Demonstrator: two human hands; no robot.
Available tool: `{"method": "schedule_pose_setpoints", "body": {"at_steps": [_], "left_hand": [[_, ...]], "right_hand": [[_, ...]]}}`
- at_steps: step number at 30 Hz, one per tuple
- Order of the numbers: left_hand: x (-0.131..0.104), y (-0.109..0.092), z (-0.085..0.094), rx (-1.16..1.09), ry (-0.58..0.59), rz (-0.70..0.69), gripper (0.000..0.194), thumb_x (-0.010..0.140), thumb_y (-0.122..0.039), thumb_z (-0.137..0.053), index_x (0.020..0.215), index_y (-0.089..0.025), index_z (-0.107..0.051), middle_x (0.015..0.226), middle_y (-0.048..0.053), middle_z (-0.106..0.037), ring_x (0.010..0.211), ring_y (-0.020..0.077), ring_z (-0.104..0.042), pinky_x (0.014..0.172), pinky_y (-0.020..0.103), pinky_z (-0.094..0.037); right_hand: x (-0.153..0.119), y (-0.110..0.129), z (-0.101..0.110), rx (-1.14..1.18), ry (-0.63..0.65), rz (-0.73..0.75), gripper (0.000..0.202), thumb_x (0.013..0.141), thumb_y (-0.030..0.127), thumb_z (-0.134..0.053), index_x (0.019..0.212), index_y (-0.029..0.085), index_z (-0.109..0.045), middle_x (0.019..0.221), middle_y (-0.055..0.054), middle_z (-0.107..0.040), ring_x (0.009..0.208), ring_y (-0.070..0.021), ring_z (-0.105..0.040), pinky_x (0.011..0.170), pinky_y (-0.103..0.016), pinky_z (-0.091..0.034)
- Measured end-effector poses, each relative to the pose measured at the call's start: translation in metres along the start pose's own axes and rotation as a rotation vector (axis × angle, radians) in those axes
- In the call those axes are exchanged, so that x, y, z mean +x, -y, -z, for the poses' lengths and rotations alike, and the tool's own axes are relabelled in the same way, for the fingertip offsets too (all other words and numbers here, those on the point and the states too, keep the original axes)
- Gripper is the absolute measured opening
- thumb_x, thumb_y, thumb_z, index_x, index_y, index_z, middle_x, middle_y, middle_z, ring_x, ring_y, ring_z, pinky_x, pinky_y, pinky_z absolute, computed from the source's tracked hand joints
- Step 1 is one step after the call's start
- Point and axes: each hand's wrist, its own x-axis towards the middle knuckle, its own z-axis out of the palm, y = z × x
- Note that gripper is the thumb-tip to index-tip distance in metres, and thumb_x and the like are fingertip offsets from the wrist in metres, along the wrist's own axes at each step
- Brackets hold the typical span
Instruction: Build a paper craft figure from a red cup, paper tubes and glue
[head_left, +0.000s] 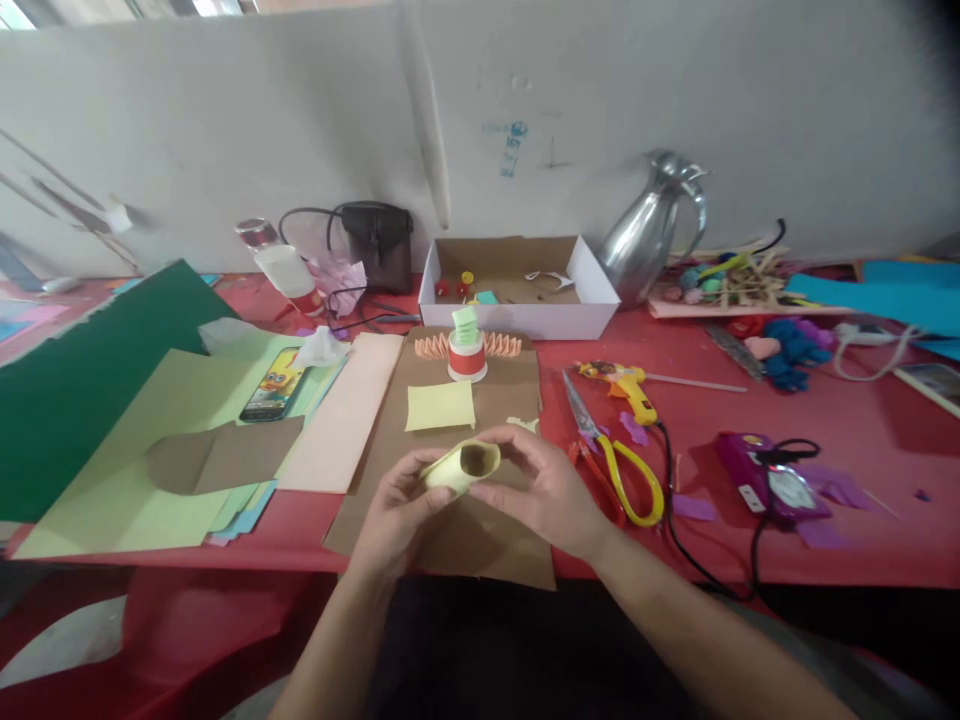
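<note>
A yellow paper tube [451, 474] is held between both hands, its open end tilted up to the right. My left hand [405, 505] has its thumb and fingers closed on the tube's left end. My right hand [536, 485] grips the right end near the opening. Just beyond lies a flat yellow paper piece [441, 406] on brown cardboard [502, 550]. Behind it stands a red and white paper cup [467, 362] with pleated orange strips at both sides and a folded green strip on top. A torn yellow scrap [523, 424] lies to its right.
Scissors [634, 485], a yellow glue gun [634, 392] and a purple device [772, 480] with cables lie right. Coloured paper [142, 450] and a phone [273, 385] are left. A white box [517, 322], metal jug [641, 235] and black bag [379, 245] stand behind.
</note>
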Motion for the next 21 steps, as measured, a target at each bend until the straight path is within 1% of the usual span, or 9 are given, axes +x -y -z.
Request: {"method": "schedule_pose_setpoints", "body": {"at_steps": [2, 4, 5, 7, 9, 11, 14, 17, 21], "left_hand": [[-0.001, -0.004, -0.004, 0.065, 0.061, -0.071, 0.033, 0.075, -0.029, -0.079, 0.108, -0.028, -0.071, 0.112, 0.005, -0.070, 0.102, 0.0214, -0.064, 0.087, 0.032, -0.050], [-0.002, -0.014, -0.007, 0.263, 0.120, -0.196, 0.038, 0.078, -0.027, -0.077, 0.115, -0.029, -0.069, 0.127, 0.007, -0.064, 0.119, 0.0257, -0.057, 0.100, 0.038, -0.044], [-0.002, -0.019, -0.009, 0.385, 0.137, -0.266, 0.040, 0.078, -0.026, -0.077, 0.117, -0.029, -0.069, 0.129, 0.008, -0.063, 0.122, 0.0268, -0.054, 0.104, 0.040, -0.041], [-0.003, -0.031, -0.013, 0.608, 0.129, -0.386, 0.039, 0.077, -0.023, -0.077, 0.115, -0.028, -0.069, 0.119, 0.007, -0.067, 0.117, 0.0267, -0.055, 0.102, 0.041, -0.041], [-0.004, -0.038, -0.018, 0.739, 0.086, -0.459, 0.032, 0.080, -0.021, -0.074, 0.111, -0.027, -0.070, 0.108, 0.006, -0.071, 0.109, 0.0252, -0.059, 0.097, 0.040, -0.044], [-0.006, -0.042, -0.023, 0.789, 0.028, -0.490, 0.030, 0.082, -0.020, -0.071, 0.111, -0.026, -0.069, 0.108, 0.006, -0.071, 0.106, 0.0241, -0.060, 0.094, 0.038, -0.045], [-0.010, -0.040, -0.031, 0.816, -0.047, -0.510, 0.028, 0.084, -0.020, -0.070, 0.111, -0.026, -0.068, 0.108, 0.005, -0.071, 0.101, 0.0226, -0.062, 0.088, 0.036, -0.047], [-0.016, -0.036, -0.034, 0.810, -0.058, -0.492, 0.027, 0.083, -0.020, -0.071, 0.109, -0.025, -0.068, 0.102, 0.004, -0.071, 0.097, 0.0224, -0.062, 0.085, 0.035, -0.048], [-0.018, -0.036, -0.033, 0.736, 0.037, -0.404, 0.026, 0.082, -0.020, -0.071, 0.107, -0.025, -0.067, 0.104, 0.006, -0.070, 0.100, 0.0238, -0.062, 0.087, 0.036, -0.048]], "right_hand": [[-0.002, 0.004, -0.001, 0.008, -0.024, 0.020, 0.026, 0.082, 0.025, -0.073, 0.106, 0.025, -0.062, 0.103, -0.002, -0.067, 0.098, -0.0187, -0.064, 0.088, -0.035, -0.051], [-0.004, 0.007, -0.001, -0.057, -0.031, 0.070, 0.027, 0.080, 0.022, -0.075, 0.104, 0.024, -0.062, 0.102, -0.002, -0.067, 0.097, -0.0188, -0.063, 0.089, -0.036, -0.049], [-0.004, 0.009, -0.001, -0.095, -0.029, 0.095, 0.029, 0.079, 0.021, -0.076, 0.104, 0.024, -0.062, 0.103, -0.002, -0.067, 0.098, -0.0190, -0.063, 0.090, -0.036, -0.049], [-0.006, 0.009, -0.001, -0.122, -0.035, 0.125, 0.036, 0.078, 0.021, -0.077, 0.110, 0.025, -0.060, 0.105, -0.003, -0.067, 0.099, -0.0191, -0.063, 0.091, -0.037, -0.049], [-0.008, 0.006, -0.004, -0.072, -0.085, 0.124, 0.047, 0.078, 0.022, -0.077, 0.119, 0.027, -0.055, 0.109, -0.003, -0.066, 0.101, -0.0195, -0.063, 0.092, -0.038, -0.050], [-0.012, 0.000, -0.008, -0.041, -0.189, 0.126, 0.052, 0.078, 0.024, -0.079, 0.122, 0.029, -0.052, 0.115, -0.004, -0.063, 0.105, -0.0205, -0.062, 0.093, -0.039, -0.050], [-0.019, -0.007, -0.013, -0.092, -0.295, 0.153, 0.040, 0.078, 0.024, -0.079, 0.112, 0.027, -0.057, 0.114, -0.005, -0.064, 0.108, -0.0214, -0.061, 0.095, -0.039, -0.049], [-0.024, -0.008, -0.013, -0.103, -0.293, 0.167, 0.030, 0.081, 0.023, -0.077, 0.106, 0.027, -0.062, 0.106, -0.004, -0.068, 0.103, -0.0210, -0.064, 0.093, -0.038, -0.050], [-0.024, -0.006, -0.007, -0.032, -0.205, 0.176, 0.028, 0.079, 0.023, -0.079, 0.104, 0.027, -0.066, 0.109, -0.004, -0.070, 0.105, -0.0222, -0.064, 0.095, -0.039, -0.050]]}}
